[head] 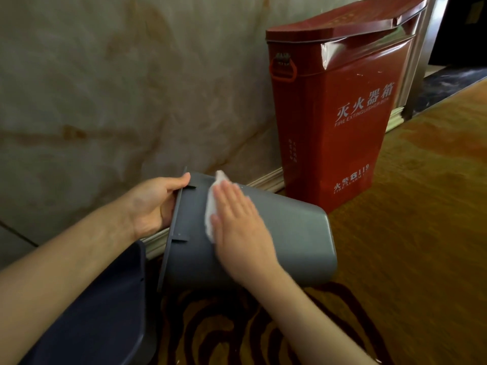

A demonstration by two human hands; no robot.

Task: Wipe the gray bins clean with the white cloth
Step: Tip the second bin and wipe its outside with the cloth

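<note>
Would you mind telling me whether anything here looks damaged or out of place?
Yes: the red fire extinguisher box by the wall looks dented and creased near its upper front corner. The gray bin lies tipped sideways, but only for wiping.

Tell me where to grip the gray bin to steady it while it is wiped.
Grip the gray bin by its flanged rim, coming from the open-mouth side, as the left hand does. It lies tipped sideways, so the lip gives purchase and leaves the wall free.
</note>
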